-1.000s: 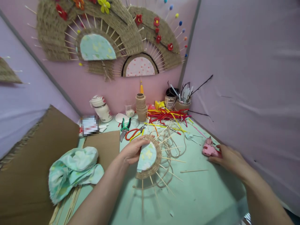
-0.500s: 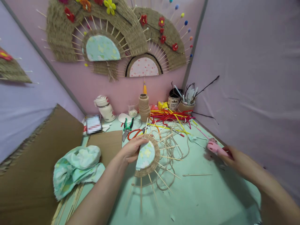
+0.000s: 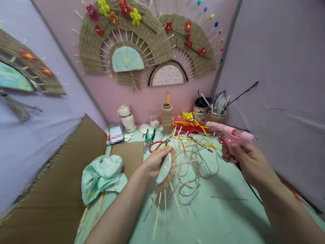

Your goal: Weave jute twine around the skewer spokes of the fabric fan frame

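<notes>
My left hand [image 3: 157, 162] grips the straight edge of a half-round fan base [image 3: 173, 166], covered with pale floral cloth and rimmed with coiled twine. Thin wooden sticks fan out from its curved side, and it is tilted. In my right hand [image 3: 245, 157] is a pink glue gun [image 3: 232, 134], held up with its nozzle to the left and a small red light glowing. Loose twine [image 3: 195, 169] lies tangled on the table beside the sticks. A single stick [image 3: 229, 197] rests below the glue gun.
Red-handled scissors [image 3: 155, 146], green-handled pruners [image 3: 149, 137], a twine spool [image 3: 167, 118] and red pipe cleaners [image 3: 191, 127] lie at the back. Crumpled cloth [image 3: 101, 176] and cardboard [image 3: 50, 183] stand at left. Finished fans [image 3: 124, 37] hang on the wall.
My right hand has lifted the glue gun off the right side of the table and brought it up and inward. The fan base has tilted more edge-on; the view has shifted left.
</notes>
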A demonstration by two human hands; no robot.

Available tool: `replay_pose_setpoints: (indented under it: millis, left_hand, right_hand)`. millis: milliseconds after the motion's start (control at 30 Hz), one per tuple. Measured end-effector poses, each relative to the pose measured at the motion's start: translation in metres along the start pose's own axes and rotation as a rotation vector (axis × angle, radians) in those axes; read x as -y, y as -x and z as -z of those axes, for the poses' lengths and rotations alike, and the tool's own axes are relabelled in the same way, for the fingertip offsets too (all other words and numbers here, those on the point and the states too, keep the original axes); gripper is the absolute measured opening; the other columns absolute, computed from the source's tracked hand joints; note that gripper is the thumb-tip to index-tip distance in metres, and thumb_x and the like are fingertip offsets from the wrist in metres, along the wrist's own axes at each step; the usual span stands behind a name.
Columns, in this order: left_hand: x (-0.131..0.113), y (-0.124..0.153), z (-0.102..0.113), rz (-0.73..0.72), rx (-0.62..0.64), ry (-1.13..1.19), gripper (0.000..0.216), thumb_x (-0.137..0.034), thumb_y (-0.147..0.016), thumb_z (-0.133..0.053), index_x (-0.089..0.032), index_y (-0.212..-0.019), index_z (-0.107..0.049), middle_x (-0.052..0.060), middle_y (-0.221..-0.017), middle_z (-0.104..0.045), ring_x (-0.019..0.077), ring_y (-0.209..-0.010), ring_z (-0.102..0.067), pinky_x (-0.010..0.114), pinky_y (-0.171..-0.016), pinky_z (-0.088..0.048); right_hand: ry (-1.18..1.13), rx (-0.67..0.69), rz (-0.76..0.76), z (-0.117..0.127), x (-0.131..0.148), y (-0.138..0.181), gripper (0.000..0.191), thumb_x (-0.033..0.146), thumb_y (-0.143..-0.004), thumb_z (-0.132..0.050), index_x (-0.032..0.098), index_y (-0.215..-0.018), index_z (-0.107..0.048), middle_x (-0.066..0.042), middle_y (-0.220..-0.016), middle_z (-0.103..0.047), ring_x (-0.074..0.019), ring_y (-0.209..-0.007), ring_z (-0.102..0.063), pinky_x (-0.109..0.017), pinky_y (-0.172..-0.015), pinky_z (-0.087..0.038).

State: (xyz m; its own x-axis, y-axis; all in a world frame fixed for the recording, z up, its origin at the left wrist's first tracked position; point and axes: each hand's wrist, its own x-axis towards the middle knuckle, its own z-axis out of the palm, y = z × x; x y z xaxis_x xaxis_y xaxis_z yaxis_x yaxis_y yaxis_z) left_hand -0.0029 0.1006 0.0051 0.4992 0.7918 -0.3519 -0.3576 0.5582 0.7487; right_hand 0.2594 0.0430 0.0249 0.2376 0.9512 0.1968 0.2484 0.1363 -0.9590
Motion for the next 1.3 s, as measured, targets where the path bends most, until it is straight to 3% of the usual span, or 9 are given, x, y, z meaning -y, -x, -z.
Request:
replay_pose_setpoints:
  millis: [133, 333, 467, 600, 767, 900, 1033, 1300]
  left_hand:
    - [-0.005, 0.006, 0.001, -0.082, 0.166, -0.072, 0.028, -0.039, -0.074, -0.07, -0.013, -0.073, -0.06, 0.0, -0.055, -0.055, 0.0079, -0.045, -0.049, 0.019, -0.044, -0.038]
    - [-0.017, 0.013, 0.001, -0.245, 0.059, -0.083, 0.033, -0.039, -0.067, -0.076, -0.011, -0.082, -0.064, 0.002, -0.067, -0.06, 0.0087, -0.055, -0.053, 0.018, -0.049, -0.041]
    - [-0.02, 0.012, 0.004, -0.307, 0.065, -0.032, 0.032, -0.037, -0.073, -0.071, -0.014, -0.095, -0.065, 0.007, -0.087, -0.065, 0.0126, -0.072, -0.06, 0.018, -0.049, -0.043]
    - [-0.014, 0.006, 0.01, -0.299, 0.185, 0.051, 0.016, -0.03, -0.081, -0.062, -0.014, -0.079, -0.063, 0.011, -0.107, -0.064, 0.017, -0.097, -0.06, 0.014, -0.045, -0.04]
    - [-0.007, 0.0, 0.013, -0.183, 0.236, 0.106, 0.021, -0.031, -0.083, -0.059, -0.015, -0.071, -0.055, 0.01, -0.084, -0.064, 0.0175, -0.088, -0.061, 0.012, -0.041, -0.033]
    - [-0.001, -0.003, 0.014, -0.072, 0.241, 0.227, 0.025, -0.033, -0.085, -0.054, -0.016, -0.067, -0.049, 0.005, -0.065, -0.052, 0.0148, -0.073, -0.058, 0.01, -0.037, -0.03]
    - [0.009, -0.004, 0.008, 0.006, 0.216, 0.29, 0.026, -0.033, -0.085, -0.051, -0.017, -0.066, -0.049, 0.003, -0.06, -0.046, 0.0126, -0.065, -0.051, 0.01, -0.036, -0.029]
    - [0.015, -0.01, 0.002, 0.04, 0.107, 0.21, 0.024, -0.033, -0.08, -0.06, -0.015, -0.065, -0.052, 0.004, -0.06, -0.048, 0.0125, -0.065, -0.052, 0.012, -0.037, -0.027]
  right_hand:
    - [-0.351, 0.116, -0.004, -0.023, -0.002, 0.001, 0.036, 0.053, -0.086, -0.052, 0.018, -0.076, -0.054, -0.001, -0.07, -0.051, -0.0127, -0.06, -0.046, -0.027, -0.055, -0.035]
    - [-0.424, 0.129, -0.065, -0.036, 0.0, 0.011, 0.036, 0.05, -0.085, -0.055, 0.019, -0.069, -0.053, -0.004, -0.076, -0.053, -0.0143, -0.067, -0.048, -0.028, -0.059, -0.039]
    - [-0.541, 0.128, -0.078, -0.046, 0.004, 0.018, 0.039, 0.053, -0.086, -0.052, 0.019, -0.066, -0.049, -0.005, -0.074, -0.053, -0.0153, -0.065, -0.049, -0.028, -0.054, -0.038]
    - [-0.585, 0.195, -0.041, -0.056, 0.004, 0.024, 0.038, 0.056, -0.085, -0.05, 0.019, -0.077, -0.053, -0.004, -0.072, -0.051, -0.0159, -0.061, -0.048, -0.029, -0.052, -0.038]
    - [-0.585, 0.261, 0.002, -0.066, -0.002, 0.03, 0.041, 0.058, -0.086, -0.047, 0.019, -0.089, -0.057, -0.001, -0.068, -0.048, -0.0136, -0.057, -0.045, -0.027, -0.051, -0.037]
    - [-0.488, 0.283, 0.057, -0.073, -0.001, 0.034, 0.044, 0.059, -0.087, -0.044, 0.017, -0.086, -0.057, -0.002, -0.067, -0.051, -0.0133, -0.057, -0.046, -0.027, -0.051, -0.038]
    - [-0.26, 0.283, 0.152, -0.075, 0.0, 0.037, 0.049, 0.06, -0.087, -0.042, 0.017, -0.067, -0.052, -0.001, -0.059, -0.049, -0.0121, -0.053, -0.043, -0.025, -0.05, -0.036]
    - [-0.162, 0.19, 0.071, -0.073, -0.006, 0.036, 0.049, 0.063, -0.086, -0.041, 0.017, -0.071, -0.052, -0.001, -0.058, -0.051, -0.013, -0.053, -0.047, -0.026, -0.05, -0.04]
